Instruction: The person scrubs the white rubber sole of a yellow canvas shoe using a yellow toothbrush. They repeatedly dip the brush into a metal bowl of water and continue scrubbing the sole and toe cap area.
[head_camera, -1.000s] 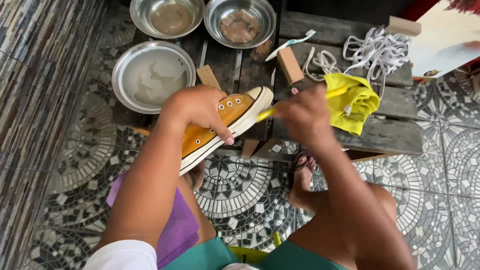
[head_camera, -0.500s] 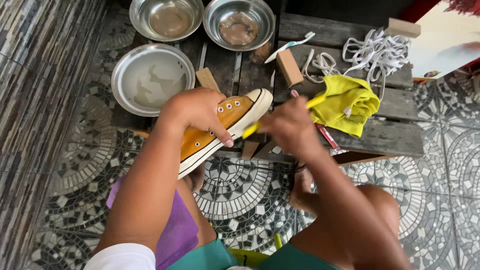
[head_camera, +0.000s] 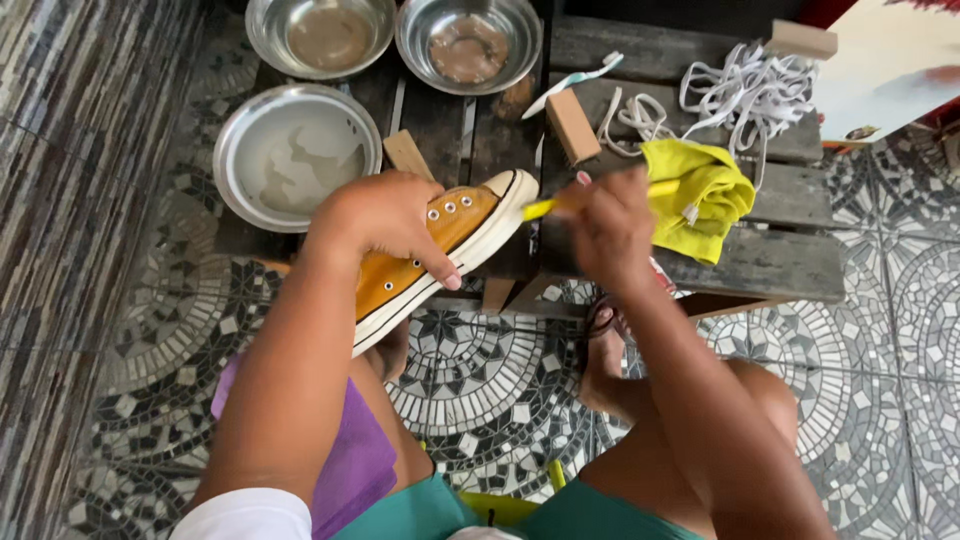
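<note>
Head view shows the scrubbing step: left hand (head_camera: 385, 215) grips the mustard canvas sneaker (head_camera: 440, 250), right hand (head_camera: 605, 225) pinches a yellow-handled brush (head_camera: 545, 207) at its white rubber toe. Next move likely calls for steady short strokes along the sole edge

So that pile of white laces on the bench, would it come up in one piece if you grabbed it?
Probably not neatly. The white laces lie in loose, tangled loops, so they look floppy and would likely trail. They seem light, and a strand already strays toward the yellow cloth.
</note>
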